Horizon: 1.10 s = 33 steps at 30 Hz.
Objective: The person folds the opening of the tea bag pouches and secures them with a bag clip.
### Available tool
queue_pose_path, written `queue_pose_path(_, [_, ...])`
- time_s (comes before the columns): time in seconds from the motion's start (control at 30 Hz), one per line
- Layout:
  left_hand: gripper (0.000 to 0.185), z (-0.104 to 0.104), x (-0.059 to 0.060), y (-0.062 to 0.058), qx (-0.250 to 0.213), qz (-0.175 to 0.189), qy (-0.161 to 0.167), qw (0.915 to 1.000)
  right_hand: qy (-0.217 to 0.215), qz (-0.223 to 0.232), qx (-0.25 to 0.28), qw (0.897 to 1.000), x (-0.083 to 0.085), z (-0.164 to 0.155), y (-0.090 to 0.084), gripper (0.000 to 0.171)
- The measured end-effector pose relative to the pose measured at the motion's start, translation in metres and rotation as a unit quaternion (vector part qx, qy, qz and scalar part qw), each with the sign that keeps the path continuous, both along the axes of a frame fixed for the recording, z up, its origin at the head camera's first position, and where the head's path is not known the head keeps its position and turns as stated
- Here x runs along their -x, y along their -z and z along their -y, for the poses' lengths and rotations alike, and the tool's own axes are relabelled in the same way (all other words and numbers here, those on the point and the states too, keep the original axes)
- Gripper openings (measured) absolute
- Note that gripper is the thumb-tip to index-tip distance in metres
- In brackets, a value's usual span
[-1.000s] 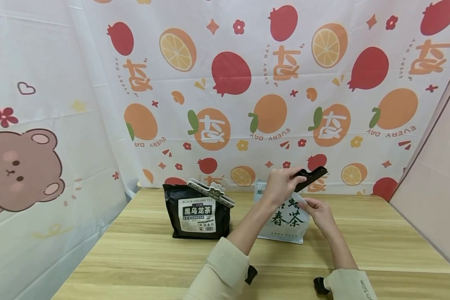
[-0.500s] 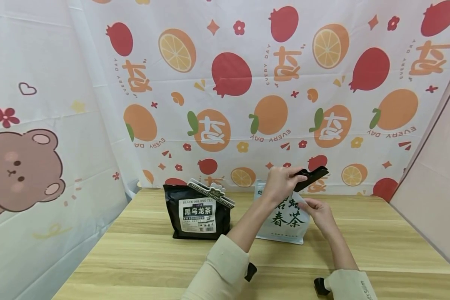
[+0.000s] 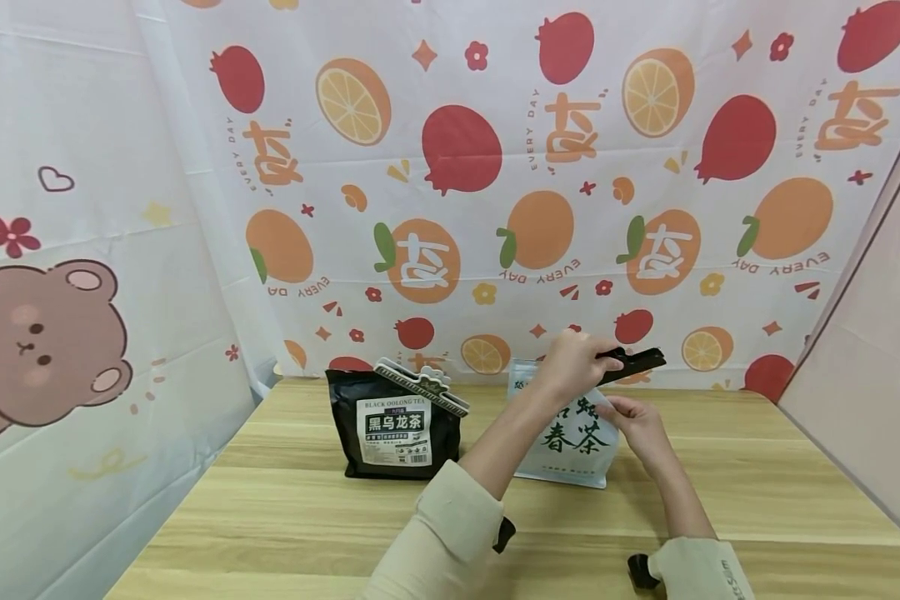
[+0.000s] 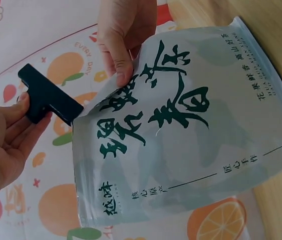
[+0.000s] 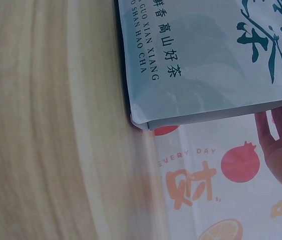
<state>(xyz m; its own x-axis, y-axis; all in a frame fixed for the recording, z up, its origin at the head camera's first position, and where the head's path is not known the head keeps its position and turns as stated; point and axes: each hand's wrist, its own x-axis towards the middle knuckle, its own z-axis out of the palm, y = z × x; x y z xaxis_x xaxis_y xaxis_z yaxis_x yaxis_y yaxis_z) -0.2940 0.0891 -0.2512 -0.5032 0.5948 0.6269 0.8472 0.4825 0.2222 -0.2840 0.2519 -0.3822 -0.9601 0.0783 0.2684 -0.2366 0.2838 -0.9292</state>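
My left hand (image 3: 573, 364) grips a black bag clip (image 3: 634, 364) above the upper edge of a pale blue tea bag (image 3: 562, 458) with green lettering. In the left wrist view, the end of the clip (image 4: 50, 95) overlaps the bag's top corner, and the left hand (image 4: 5, 137) pinches its handle between thumb and fingers. The right hand (image 3: 640, 427) pinches the upper right side of the bag, thumb on the printed front (image 4: 181, 140) and fingers behind. The bag stands upright on the table, its top partly hidden by the left hand and forearm.
A black oolong tea bag (image 3: 348, 442) stands to the left, a silver-coloured clip (image 3: 422, 386) slanting across its top corner. Behind the wooden table (image 3: 270, 517) hangs a fruit-print cloth (image 3: 461, 250); another cloth with a bear (image 3: 45, 350) covers the left side.
The left hand has shifted a little to the right with the black clip, which now lies flatter. The right hand and both tea bags stay in place.
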Motion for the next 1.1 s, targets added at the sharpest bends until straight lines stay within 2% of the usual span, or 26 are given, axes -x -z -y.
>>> queue_pose_path(0.17, [0.019,0.001,0.002,-0.002,0.01,0.016,-0.007,0.9998,0.0,0.003,-0.002,1.0,0.002,0.0,-0.001,0.038])
queue_pose_path(0.47, [0.021,0.003,0.005,-0.006,0.038,0.023,-0.007,0.999,-0.001,0.011,0.004,1.0,0.004,0.0,-0.003,0.039])
queue_pose_path(0.63, [0.016,0.0,0.003,-0.006,0.067,0.01,0.002,0.9977,0.005,0.017,-0.005,1.0,0.004,0.001,-0.003,0.039])
queue_pose_path(0.8, [0.022,0.0,0.002,-0.005,0.101,-0.008,0.019,0.9947,0.01,0.018,-0.005,1.0,0.004,0.002,-0.004,0.038])
queue_pose_path(0.97, [0.023,0.007,0.011,-0.003,0.093,0.012,0.04,0.9948,0.003,0.005,0.0,1.0,0.005,0.0,-0.004,0.034])
queue_pose_path(1.1, [0.023,0.014,0.022,0.01,0.072,0.028,0.058,0.9953,0.001,-0.01,0.001,1.0,0.003,-0.003,-0.002,0.03])
